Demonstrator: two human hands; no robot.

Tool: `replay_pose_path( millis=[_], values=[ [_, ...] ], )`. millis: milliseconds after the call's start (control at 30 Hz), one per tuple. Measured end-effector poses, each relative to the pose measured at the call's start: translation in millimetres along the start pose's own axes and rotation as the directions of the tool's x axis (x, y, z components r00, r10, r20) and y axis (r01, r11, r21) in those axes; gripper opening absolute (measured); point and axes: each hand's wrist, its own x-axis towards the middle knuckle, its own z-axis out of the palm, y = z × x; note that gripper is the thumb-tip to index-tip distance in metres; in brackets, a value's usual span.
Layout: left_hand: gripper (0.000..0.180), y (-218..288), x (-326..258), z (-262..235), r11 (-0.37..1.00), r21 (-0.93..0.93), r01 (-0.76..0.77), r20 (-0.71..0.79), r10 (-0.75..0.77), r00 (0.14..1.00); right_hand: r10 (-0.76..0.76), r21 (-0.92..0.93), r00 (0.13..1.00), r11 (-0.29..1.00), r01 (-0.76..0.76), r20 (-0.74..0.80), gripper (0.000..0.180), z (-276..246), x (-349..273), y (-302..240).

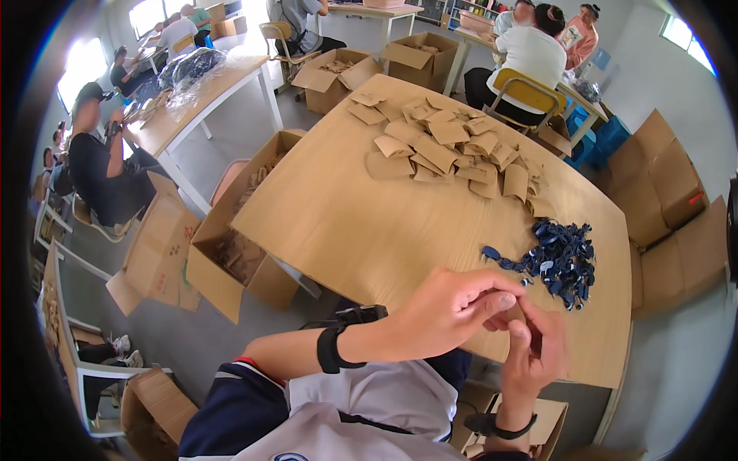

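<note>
My left hand (pixel 453 307) and my right hand (pixel 536 349) meet above the near edge of a wooden table (pixel 361 223). Their fingertips press together around something small and tan that is mostly hidden between them; I cannot tell what it is. A heap of small dark blue parts (pixel 560 260) lies on the table just beyond my hands, to the right. Farther back, a spread of several flat brown paper pouches (pixel 446 150) covers the far part of the table. Each wrist carries a black band.
An open cardboard box (pixel 231 246) with brown pouches stands on the floor left of the table. More open boxes (pixel 338 73) sit beyond its far end. A person in white sits on a yellow chair (pixel 526 92) at the back. Other people work at tables on the left.
</note>
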Motion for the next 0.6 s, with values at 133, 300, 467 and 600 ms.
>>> replay_pose_path(
  millis=[133,300,467,600],
  values=[
    [0.019,-28.7,-8.4,16.5,0.873,0.347,-0.343,-0.244,0.437,0.866,0.155,0.277,0.948,0.958,-0.076,-0.276,0.016,47.6,-16.8,2.3],
    [0.018,-26.1,-16.0,5.4,0.924,0.252,-0.287,-0.284,0.354,0.891,0.148,0.421,0.979,0.904,-0.078,-0.137,0.019,45.2,-14.9,5.0],
    [0.024,-18.5,-27.7,4.5,0.955,-0.218,0.203,-0.031,-0.215,0.976,-0.142,-0.025,0.981,0.989,0.147,0.133,0.044,22.6,-1.5,26.7],
    [0.031,-33.5,-25.8,20.7,0.814,-0.481,0.325,0.095,-0.32,0.943,0.103,0.255,0.965,0.953,-0.166,0.241,0.043,26.1,-27.4,43.6]
  ],
)
